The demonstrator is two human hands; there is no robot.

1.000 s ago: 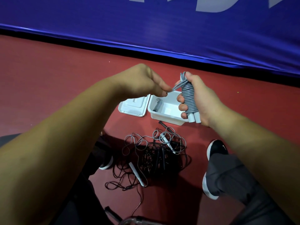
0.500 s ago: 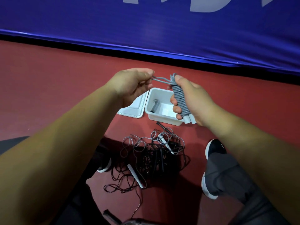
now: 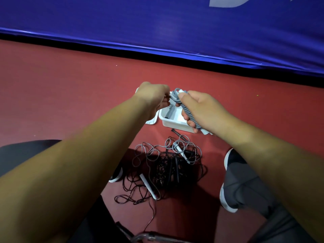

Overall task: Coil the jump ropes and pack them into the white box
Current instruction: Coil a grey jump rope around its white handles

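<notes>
Lid (image 3: 151, 121) lies just left of white box (image 3: 177, 126). Left hand (image 3: 152, 97) pinches the loose end of grey jump rope (image 3: 189, 110). Right hand (image 3: 203, 109) grips its coil above the box. One grey item (image 3: 168, 114), blurred, inside the box. Tangled ropes (image 3: 168, 163) nearer, on the floor.

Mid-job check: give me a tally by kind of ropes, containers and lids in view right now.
Coiled jump ropes: 2, the hand-held rope and the boxed rope
White box: 1
Lid: 1
Tangled rope pile: 1
Total: 5
</notes>
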